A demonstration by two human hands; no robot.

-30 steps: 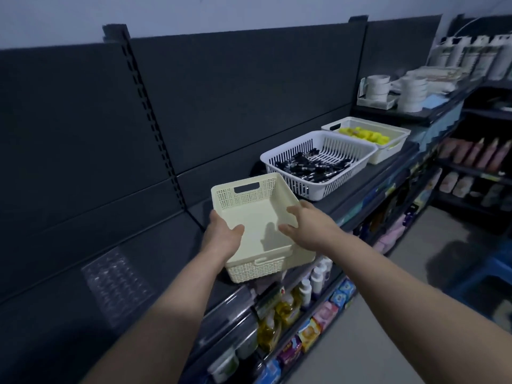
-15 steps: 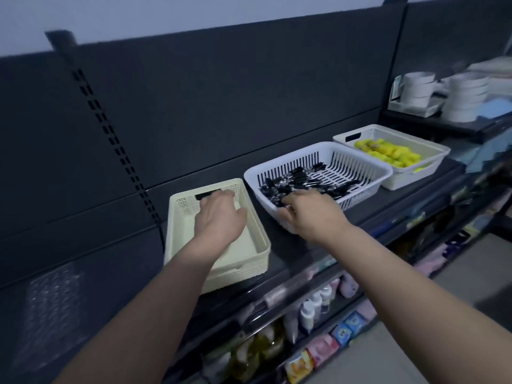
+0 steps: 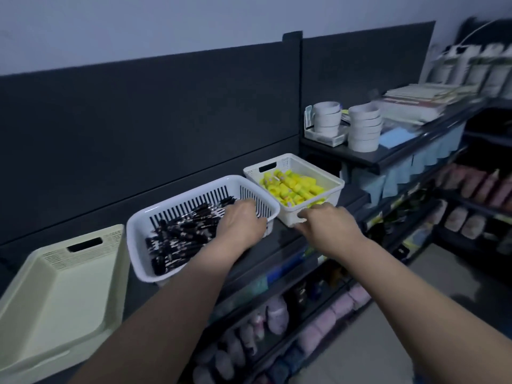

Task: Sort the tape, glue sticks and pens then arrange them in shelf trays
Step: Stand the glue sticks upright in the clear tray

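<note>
Squaring the filled trays against each other looked to be the step in hand, and I judged it best done by sliding rather than lifting, so the loose pens [image 3: 180, 239] and glue sticks [image 3: 291, 187] would not shift or spill over the low walls. Both containers sat on the shelf [image 3: 356, 196], the slotted pen basket [image 3: 135, 253] touching the glue-stick tray [image 3: 288, 162] at one corner. A cream tray [image 3: 55, 295] stood bare to the left, which I took as meant for the tape rolls [image 3: 363, 128], stacked on the higher shelf to the right and not yet sorted. My left hand [image 3: 241, 223] reached forward, palm down, fingers laid over the basket's near right corner above the pens; whether that grip pinched the rim or merely rested there I could not tell. My right hand [image 3: 327, 225] was stretched out beside it, knuckles up, fingers curled round the near corner of the glue-stick tray, grasping its rim. Both forearms ran nearly parallel, close together.
</note>
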